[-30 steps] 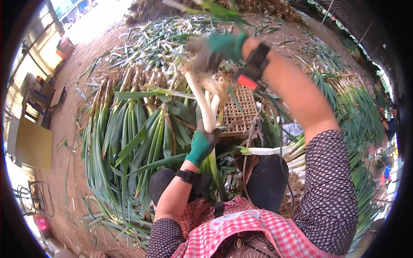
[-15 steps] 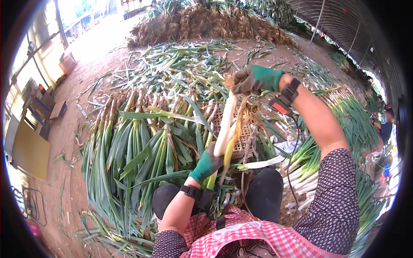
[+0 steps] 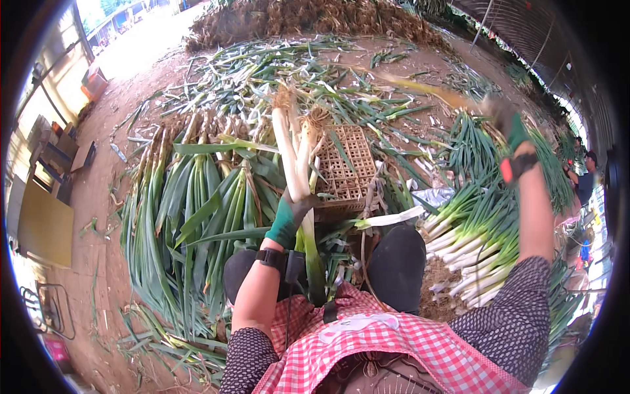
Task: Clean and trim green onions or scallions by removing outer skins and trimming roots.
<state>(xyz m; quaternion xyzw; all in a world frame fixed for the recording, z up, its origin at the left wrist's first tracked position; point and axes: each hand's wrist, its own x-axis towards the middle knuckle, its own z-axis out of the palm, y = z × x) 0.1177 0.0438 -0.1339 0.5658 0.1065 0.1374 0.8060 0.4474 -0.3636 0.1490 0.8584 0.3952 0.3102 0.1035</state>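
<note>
My left hand (image 3: 290, 215), in a green and dark glove, is closed round the white stalks of long green onions (image 3: 302, 157). They stand nearly upright before my knees, hairy roots up and green leaves down. Out to the right, my right hand (image 3: 506, 123) is blurred by motion. From it a yellowed leaf strip (image 3: 433, 90) trails off to the left, and the fingers seem closed on its end. Untrimmed green onions (image 3: 197, 223) lie in a thick row at my left. On my right rests a pile of clean green onions (image 3: 469, 246) with white stalks.
A slatted crate (image 3: 349, 157) stands in front of my knees. Stripped leaves (image 3: 262, 82) litter the dirt floor beyond it. A brown heap of rooted plants (image 3: 308, 26) rises at the back. Another person (image 3: 586, 177) sits at the far right.
My right hand has swung from the root end out to the right, pulling the yellowed leaf off the stalks. My left hand has shifted slightly left and up, still gripping the green onions.
</note>
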